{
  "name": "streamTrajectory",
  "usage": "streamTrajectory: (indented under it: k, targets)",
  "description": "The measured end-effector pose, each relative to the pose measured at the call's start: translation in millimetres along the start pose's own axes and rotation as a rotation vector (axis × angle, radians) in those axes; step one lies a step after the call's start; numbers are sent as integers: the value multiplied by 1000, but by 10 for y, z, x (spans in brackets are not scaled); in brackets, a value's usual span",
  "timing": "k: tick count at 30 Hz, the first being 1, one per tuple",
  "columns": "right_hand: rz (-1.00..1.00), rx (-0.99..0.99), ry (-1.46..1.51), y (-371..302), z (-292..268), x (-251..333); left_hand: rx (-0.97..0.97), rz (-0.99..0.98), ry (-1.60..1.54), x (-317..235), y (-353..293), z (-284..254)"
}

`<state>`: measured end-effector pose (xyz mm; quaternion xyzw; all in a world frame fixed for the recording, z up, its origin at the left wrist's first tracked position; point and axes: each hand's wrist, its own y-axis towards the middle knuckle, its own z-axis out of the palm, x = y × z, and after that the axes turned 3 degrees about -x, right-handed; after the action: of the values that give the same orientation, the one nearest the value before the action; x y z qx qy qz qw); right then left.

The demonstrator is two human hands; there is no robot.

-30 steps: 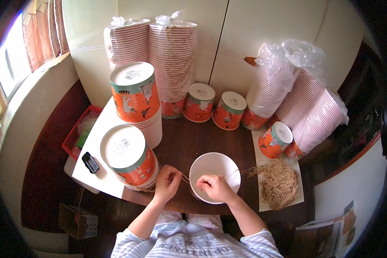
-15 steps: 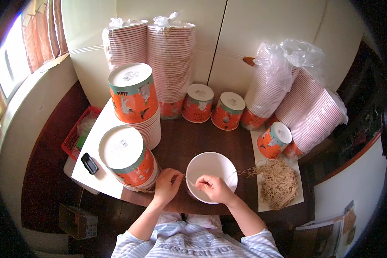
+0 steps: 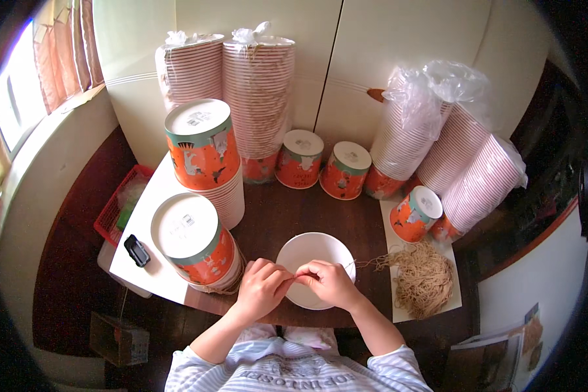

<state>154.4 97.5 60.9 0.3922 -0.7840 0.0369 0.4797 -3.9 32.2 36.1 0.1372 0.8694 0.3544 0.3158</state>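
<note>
Cream panels (image 3: 411,39) backed a dark table (image 3: 294,212), with a curtained window (image 3: 65,59) at far left. Near the middle stood a white-lined tub (image 3: 313,251), its mouth up. Over its near left part, the left hand (image 3: 262,287) and the right hand (image 3: 328,285) met at the fingertips, each grip closed in a pinch on twine (image 3: 424,277), though the strand there was mostly hidden by the fingers. One strand ran from the tub's right side to a tangled tan heap on a white sheet at near right.

Two orange-and-green tubs (image 3: 206,157) stood bottom-up at left; the bottom of each bore a barcode and small print, too fine to read. Dark lettering marked the front of a far tub (image 3: 299,163). Plastic-wrapped stacks (image 3: 258,85) rose at far left and far right. Large letters, bent by folds, crossed the striped shirt (image 3: 294,375).
</note>
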Motion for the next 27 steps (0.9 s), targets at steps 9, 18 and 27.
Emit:
streamTrajectory:
  k: [9, 18, 27]
  targets:
    - [-91, -60, -110, 5, 14, 16, 49, -104, -144, 40, 17, -3]
    - [44, -30, -17, -112, -164, 68, -93, -327, -356, 428, -424, 159]
    - [-337, -134, -347, -592, 510, 110, -325, -951, -1101, 9, -735, 562]
